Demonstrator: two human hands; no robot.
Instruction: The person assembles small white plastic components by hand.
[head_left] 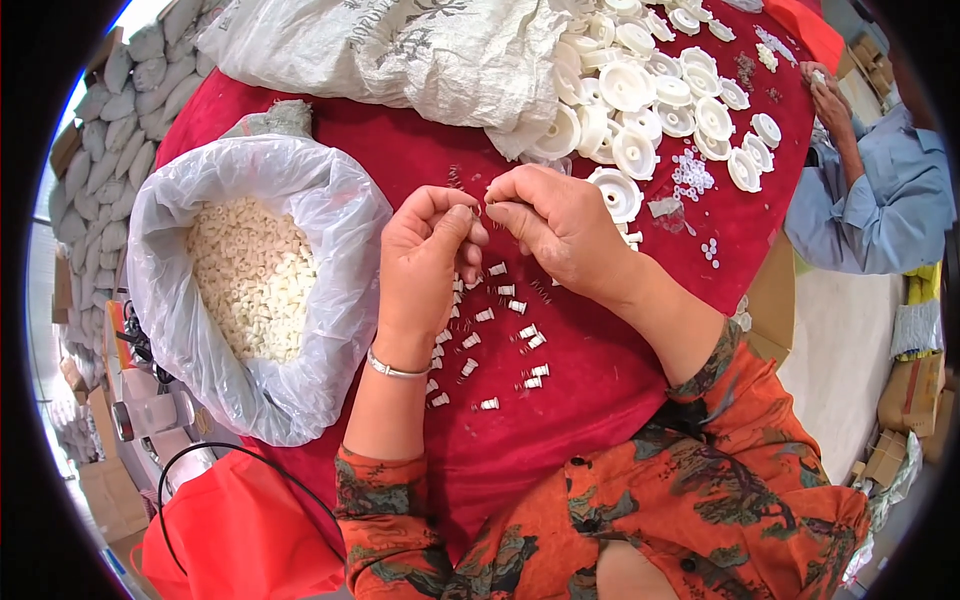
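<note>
Fingers (436, 203) curl, grip unclear, beside an open plastic bag (345, 235) of small cream pieces (248, 285)

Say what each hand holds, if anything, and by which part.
Cannot be told: the left hand and right hand both have thumb and forefinger close together, but anything between the fingertips is too small to make out.

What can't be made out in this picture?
In the head view:
What the bare left hand and bare right hand may pinch: tiny, partly covered by the hands.
Inside of the white woven plastic sack: hidden by its folds.
Co-worker in light-blue shirt: cut off by dark fisheye rim.
</note>
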